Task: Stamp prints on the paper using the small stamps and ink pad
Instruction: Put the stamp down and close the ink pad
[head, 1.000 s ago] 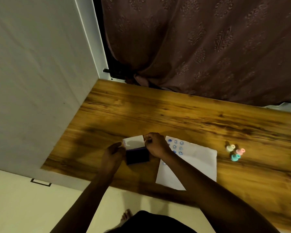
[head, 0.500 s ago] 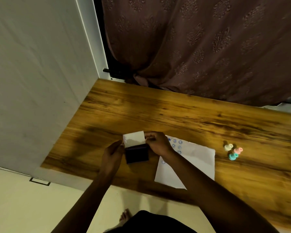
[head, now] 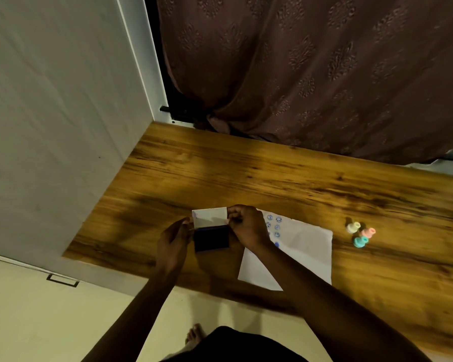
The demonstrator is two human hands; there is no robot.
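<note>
White wall panel (head: 50, 126) far left, wooden table (head: 272, 178) butted against it, brown patterned curtain (head: 311, 74) behind the table. Person stands at the near edge, bare foot (head: 194, 335) visible on the floor below.

Left hand (head: 174, 237) at the left side of the ink pad (head: 211, 238), fingers curled, thumb side touching the pad's left edge; whether it actually clamps the case, cannot tell. Ink pad sits on the table near the front edge, dark blue pad face up, white lid (head: 210, 217) flipped up and standing behind it. Right hand (head: 247, 227) just right of the pad, fingertips pinched together at the lid's right edge; something small may be in the pinch, too blurred to tell.

Paper (head: 306, 252) lies flat on the table right of the pad, partly under the right forearm, near corner reaching the table edge. Several small round blue prints (head: 273, 226) clustered at its far-left corner.

Further right, well apart from the paper's stamped area, three small stamps bunched together on the bare wood: cream stamp (head: 353, 227), pink stamp (head: 368, 232), teal stamp (head: 360, 241), touching or nearly so.
</note>
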